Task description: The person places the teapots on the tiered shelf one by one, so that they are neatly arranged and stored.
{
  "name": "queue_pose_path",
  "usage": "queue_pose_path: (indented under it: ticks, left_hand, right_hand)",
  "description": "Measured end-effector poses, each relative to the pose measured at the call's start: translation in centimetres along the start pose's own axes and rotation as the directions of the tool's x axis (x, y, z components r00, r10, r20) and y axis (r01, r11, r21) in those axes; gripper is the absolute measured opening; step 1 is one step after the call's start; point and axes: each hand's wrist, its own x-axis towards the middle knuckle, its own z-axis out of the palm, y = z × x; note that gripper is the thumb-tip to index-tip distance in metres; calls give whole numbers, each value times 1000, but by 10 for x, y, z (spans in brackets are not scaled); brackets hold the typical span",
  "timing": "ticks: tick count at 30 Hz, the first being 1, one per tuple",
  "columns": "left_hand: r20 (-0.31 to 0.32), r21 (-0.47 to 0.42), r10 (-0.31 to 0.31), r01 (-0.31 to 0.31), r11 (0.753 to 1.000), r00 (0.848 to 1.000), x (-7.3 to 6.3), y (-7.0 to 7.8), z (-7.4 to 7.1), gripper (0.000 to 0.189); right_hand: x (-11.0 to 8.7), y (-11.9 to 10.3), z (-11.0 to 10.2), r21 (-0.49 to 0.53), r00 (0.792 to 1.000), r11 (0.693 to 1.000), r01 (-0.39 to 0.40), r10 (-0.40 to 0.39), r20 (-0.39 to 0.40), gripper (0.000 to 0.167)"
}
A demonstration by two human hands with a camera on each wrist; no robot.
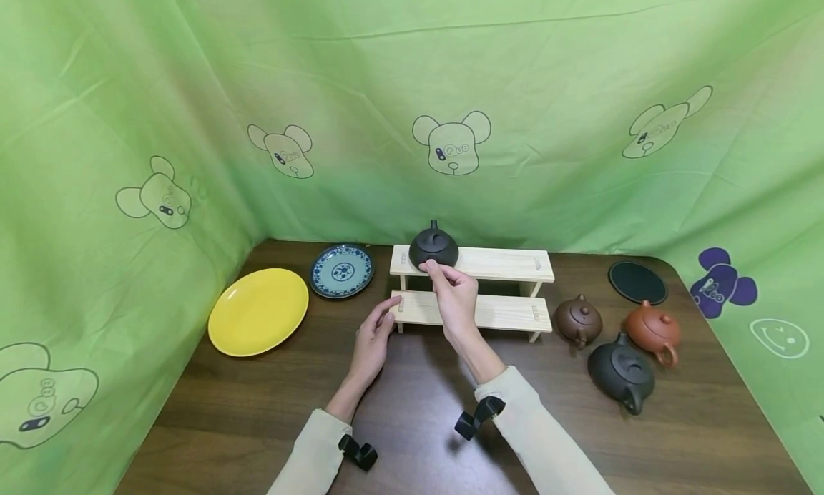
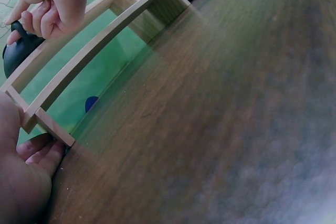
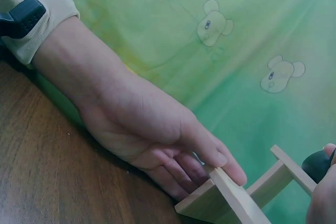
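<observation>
A black teapot point(image 1: 433, 246) sits at the left end of the upper tier of a pale two-step wooden stand point(image 1: 505, 265), its spout toward the back curtain. My right hand point(image 1: 458, 303) reaches over the lower tier and pinches the teapot's handle, which the fingers partly hide. At the stand's lower left end, my left hand point(image 1: 371, 346) grips the board's corner. In the right wrist view, that hand's thumb and index finger lie at the board's edge, the other fingers beside the end support. The teapot point(image 3: 317, 166) shows only partly there.
Right of the stand are a dark brown teapot point(image 1: 578, 320), a reddish-orange teapot point(image 1: 653, 330), another black teapot point(image 1: 621, 372) and a dark round plate point(image 1: 637, 282). To the left lie a yellow plate point(image 1: 259, 312) and a blue patterned plate point(image 1: 342, 271). Green curtains point(image 1: 360, 194) surround the table.
</observation>
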Motion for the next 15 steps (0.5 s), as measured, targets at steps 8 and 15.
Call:
queue_pose_path:
  ticks: [8, 15]
  left_hand:
    - [1, -4, -1, 1, 1000, 1000, 0, 0, 1, 34]
    - [-14, 11, -8, 8, 1000, 1000, -1, 4, 2, 34]
  right_hand:
    - [-2, -3, -4, 86, 997, 994, -65, 60, 57, 27]
    - [-3, -5, -4, 121, 992, 988, -100, 89, 89, 22]
